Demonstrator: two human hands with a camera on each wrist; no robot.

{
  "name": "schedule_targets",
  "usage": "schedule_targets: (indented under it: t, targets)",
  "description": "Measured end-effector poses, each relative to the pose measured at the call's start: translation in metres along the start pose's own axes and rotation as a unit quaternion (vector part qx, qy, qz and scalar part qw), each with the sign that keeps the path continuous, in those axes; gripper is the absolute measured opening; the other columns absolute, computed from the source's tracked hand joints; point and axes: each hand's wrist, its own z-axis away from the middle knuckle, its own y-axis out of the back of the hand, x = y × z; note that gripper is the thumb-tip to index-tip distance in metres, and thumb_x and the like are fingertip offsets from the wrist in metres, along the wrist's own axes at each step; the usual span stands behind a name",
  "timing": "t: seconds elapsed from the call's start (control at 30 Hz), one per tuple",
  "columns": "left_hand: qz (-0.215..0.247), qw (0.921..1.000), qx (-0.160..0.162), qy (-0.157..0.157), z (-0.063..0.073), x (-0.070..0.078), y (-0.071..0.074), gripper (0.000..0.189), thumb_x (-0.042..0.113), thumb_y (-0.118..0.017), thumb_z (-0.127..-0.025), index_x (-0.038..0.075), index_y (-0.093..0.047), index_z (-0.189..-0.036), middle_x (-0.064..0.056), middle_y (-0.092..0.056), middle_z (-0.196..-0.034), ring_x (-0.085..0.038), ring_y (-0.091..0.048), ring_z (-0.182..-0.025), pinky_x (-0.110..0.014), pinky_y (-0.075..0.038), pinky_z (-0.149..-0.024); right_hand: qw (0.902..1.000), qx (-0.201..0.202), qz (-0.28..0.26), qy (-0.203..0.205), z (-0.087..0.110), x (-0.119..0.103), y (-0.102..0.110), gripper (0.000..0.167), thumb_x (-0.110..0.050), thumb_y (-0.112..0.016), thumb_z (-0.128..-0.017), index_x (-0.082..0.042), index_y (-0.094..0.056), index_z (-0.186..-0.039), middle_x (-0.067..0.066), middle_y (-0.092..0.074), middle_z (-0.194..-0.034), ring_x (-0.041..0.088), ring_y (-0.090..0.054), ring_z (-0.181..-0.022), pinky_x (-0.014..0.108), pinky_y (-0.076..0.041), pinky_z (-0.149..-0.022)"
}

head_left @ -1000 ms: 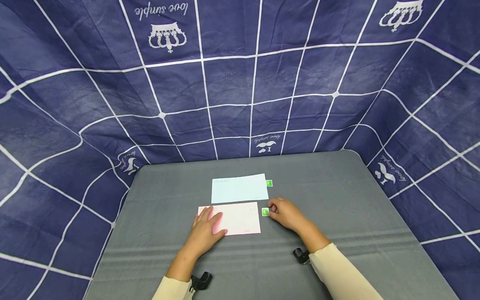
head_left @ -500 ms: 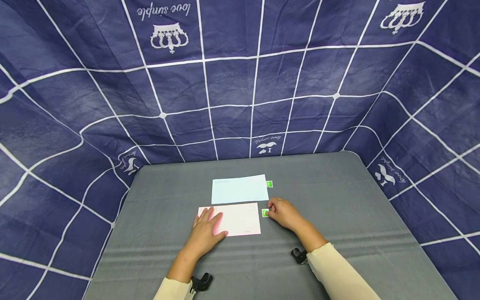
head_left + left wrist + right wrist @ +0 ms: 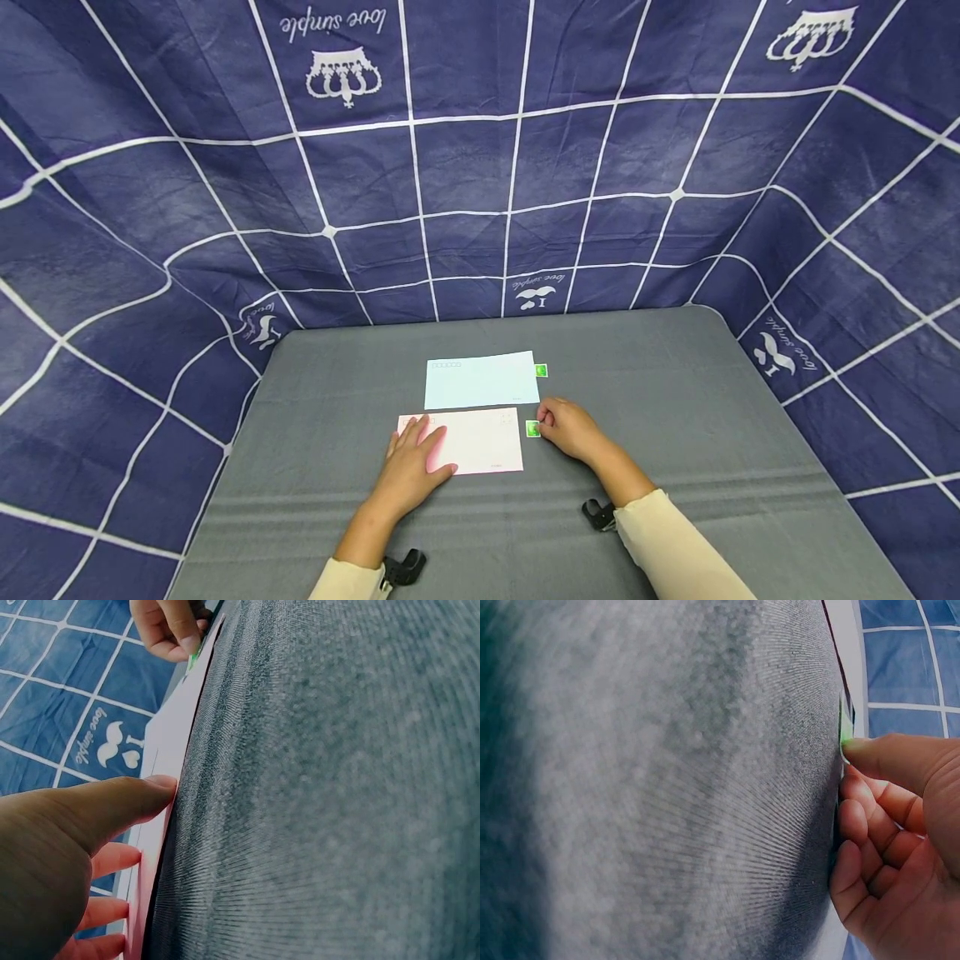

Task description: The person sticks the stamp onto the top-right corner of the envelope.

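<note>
A pink envelope (image 3: 480, 442) lies flat on the grey cloth, and my left hand (image 3: 407, 473) rests on its left part with straight, spread fingers. In the left wrist view the left thumb (image 3: 150, 795) reaches the envelope's near edge. Just right of that envelope is a small green postage stamp (image 3: 532, 428) with a white border. My right hand (image 3: 568, 428) pinches the right edge of this stamp, its other fingers curled. The right wrist view shows the thumb on the stamp (image 3: 847, 731), which bends a little there; the fingertip behind is hidden.
Behind the pink envelope lies a pale blue envelope (image 3: 482, 382). A second green stamp (image 3: 542, 370) sits at its right edge. Blue cloth with white lines (image 3: 465, 167) hangs behind and at both sides of the grey table (image 3: 637, 358).
My right thumb moved onto the stamp, then back to its right edge. The left hand stays on the pink envelope, and both envelopes keep their places.
</note>
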Motion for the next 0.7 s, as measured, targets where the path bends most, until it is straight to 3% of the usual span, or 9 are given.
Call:
schedule_targets:
  t: [0.5,0.7]
  targets:
    - [-0.013,0.9999,-0.005,-0.006,0.0004,0.0005,0.0,0.063,0.04,-0.078,-0.084,0.014,-0.062,-0.139,-0.02,-0.045,-0.156,-0.045,-0.033,-0.149,-0.069,-0.023,-0.118,0.9999,0.013,-0.005,0.0,0.0004,0.0008,0.0003,0.015,-0.007,-0.07,-0.087,-0.014,-0.06,-0.078,-0.004,-0.053,-0.072,0.006,-0.046,-0.065,0.023,-0.038,-0.061]
    - [-0.013,0.9999,-0.008,-0.004,0.0004,0.0023,-0.0003,0.062,0.042,-0.077,-0.085,0.016,-0.062,-0.14,-0.017,-0.043,-0.158,-0.043,-0.03,-0.151,-0.069,-0.021,-0.119,0.9985,0.013,-0.053,0.008,-0.0008,0.0011,0.0006,0.013,-0.007,-0.069,-0.087,-0.015,-0.062,-0.08,-0.006,-0.055,-0.075,0.003,-0.047,-0.067,0.019,-0.04,-0.063]
